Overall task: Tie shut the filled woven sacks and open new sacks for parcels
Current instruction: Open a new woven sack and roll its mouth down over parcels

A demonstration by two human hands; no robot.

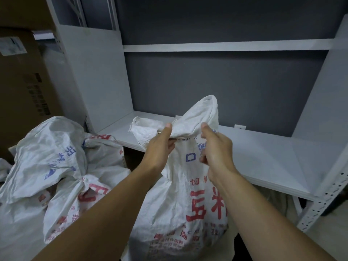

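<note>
A filled white woven sack [180,213] with red and blue print stands upright in front of me, below the shelf edge. Its gathered neck splits into two loose flaps at the top. My left hand [160,146] pinches the left flap with the thumb on top. My right hand [214,147] grips the right flap and the neck of the same sack, fingers curled. A second white sack [62,166] lies at the left, its neck knotted shut.
A white metal shelf [263,157] runs behind the sack, with another shelf board [226,47] above it against a dark wall. Cardboard boxes [20,81] are stacked at the far left. A perforated shelf post [323,200] stands at the right.
</note>
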